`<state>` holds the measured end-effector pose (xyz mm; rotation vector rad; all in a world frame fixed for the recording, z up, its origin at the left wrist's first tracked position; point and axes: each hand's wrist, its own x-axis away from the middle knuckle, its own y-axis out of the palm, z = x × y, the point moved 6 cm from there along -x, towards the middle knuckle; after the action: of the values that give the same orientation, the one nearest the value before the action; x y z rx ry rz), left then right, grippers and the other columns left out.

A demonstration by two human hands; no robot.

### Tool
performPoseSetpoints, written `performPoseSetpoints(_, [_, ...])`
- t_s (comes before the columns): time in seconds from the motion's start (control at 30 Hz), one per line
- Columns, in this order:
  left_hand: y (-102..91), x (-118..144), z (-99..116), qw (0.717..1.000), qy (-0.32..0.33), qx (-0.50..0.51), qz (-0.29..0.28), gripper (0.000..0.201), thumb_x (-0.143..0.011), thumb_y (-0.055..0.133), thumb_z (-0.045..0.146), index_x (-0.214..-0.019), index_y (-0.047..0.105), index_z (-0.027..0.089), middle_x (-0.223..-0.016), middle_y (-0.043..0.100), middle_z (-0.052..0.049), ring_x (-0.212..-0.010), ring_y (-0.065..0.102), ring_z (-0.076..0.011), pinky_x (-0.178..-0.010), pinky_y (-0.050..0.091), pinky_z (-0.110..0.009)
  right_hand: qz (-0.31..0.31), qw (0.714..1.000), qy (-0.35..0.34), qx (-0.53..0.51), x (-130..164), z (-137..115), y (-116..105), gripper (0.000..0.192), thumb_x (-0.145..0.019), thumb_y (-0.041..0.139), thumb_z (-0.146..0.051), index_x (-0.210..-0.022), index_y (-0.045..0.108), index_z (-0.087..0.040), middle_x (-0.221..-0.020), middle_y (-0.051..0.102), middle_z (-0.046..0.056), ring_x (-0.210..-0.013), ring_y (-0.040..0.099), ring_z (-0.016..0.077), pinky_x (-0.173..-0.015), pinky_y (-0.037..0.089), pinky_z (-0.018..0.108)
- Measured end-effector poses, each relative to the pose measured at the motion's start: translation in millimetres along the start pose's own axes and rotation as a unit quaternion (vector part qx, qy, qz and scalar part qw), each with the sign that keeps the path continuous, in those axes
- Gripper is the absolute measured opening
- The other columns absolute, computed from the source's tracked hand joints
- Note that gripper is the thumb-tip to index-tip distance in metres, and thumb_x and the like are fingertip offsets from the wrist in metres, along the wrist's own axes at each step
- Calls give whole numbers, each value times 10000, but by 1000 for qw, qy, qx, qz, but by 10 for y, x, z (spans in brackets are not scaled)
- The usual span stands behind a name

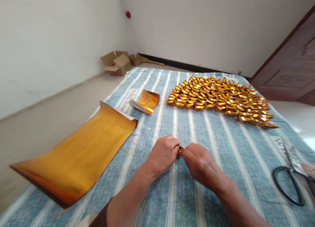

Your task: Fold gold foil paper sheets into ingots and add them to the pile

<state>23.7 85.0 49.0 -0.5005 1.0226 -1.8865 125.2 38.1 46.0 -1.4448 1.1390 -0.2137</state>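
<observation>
Your left hand (163, 154) and right hand (200, 164) both pinch one small gold foil piece (180, 150), held between them over the striped cloth (169, 200). Folded gold pieces (216, 97): massed beyond. Large gold sheet (81, 151): left.

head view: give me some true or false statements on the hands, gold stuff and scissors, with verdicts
1. A small gold piece shows between the left hand and the right hand. True.
2. The scissors lie on the large gold sheet. False: the scissors are at the far right, well apart from the large gold sheet.
3. The folded gold pieces are grouped beyond the hands. True.
4. The open cardboard box stands on the tablecloth. False: the open cardboard box is on the floor.
5. The tablecloth is striped. True.
</observation>
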Motion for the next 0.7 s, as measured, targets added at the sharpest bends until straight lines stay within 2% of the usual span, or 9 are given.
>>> performPoseSetpoints(0.23, [22,0,0,1000,-20,-11,11,260,-829,516,66,-604,604,163,-640,600,-2,-671,585,-151,-640,420,-268,0,1000,-12,3,3,-16,23,365,-948,307,-80,-689,545,-175,-642,508,27,-629,402,155,-576,286,311])
performPoseSetpoints(0.43, [51,-5,-7,999,-42,-27,15,234,-832,505,82,-670,658,155,-695,650,-34,-701,603,-170,-675,432,-286,19,1000,-17,3,2,-11,28,373,-955,301,-82,-679,535,-172,-634,497,24,-619,397,156,-567,282,310])
performPoseSetpoints(0.6, [22,-15,-7,998,-47,10,30,215,-825,501,92,-720,678,155,-751,675,-50,-742,615,-178,-709,434,-289,24,1000,-16,2,4,2,11,366,-968,306,-95,-686,526,-172,-639,498,21,-620,401,152,-574,287,303])
performPoseSetpoints(0.7, [-40,-13,-8,997,-56,39,46,259,-860,459,124,-694,653,164,-708,653,-30,-711,599,-165,-692,426,-280,31,999,-14,10,-4,20,-16,362,-971,317,-97,-683,521,-176,-632,490,16,-615,394,151,-571,280,305])
